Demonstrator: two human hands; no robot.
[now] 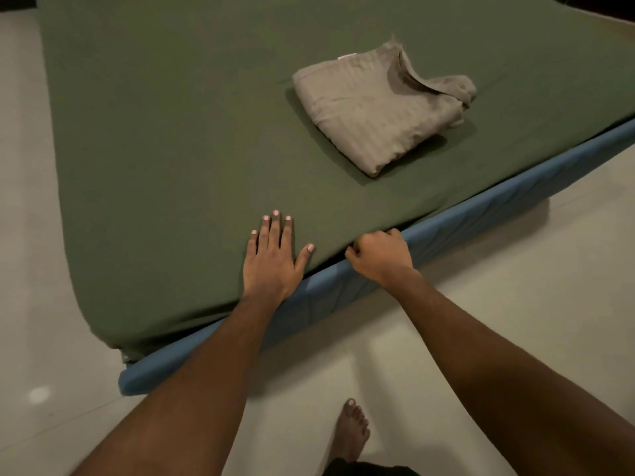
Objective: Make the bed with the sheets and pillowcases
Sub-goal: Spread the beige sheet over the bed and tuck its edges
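head camera looks steeply down, close over the bed (171, 132) edge.

A dark olive-green fitted sheet (154, 149) covers the mattress, a folded taupe-grey sheet (374, 108) with faint woven stripes lies at the upper right, the bed frame (481, 214) is muted blue, and the floor tiles (515, 304) are pale cream.

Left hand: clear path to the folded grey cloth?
Probably yes. The left hand lies flat and empty on the green sheet, only bare sheet between it and the folded cloth.
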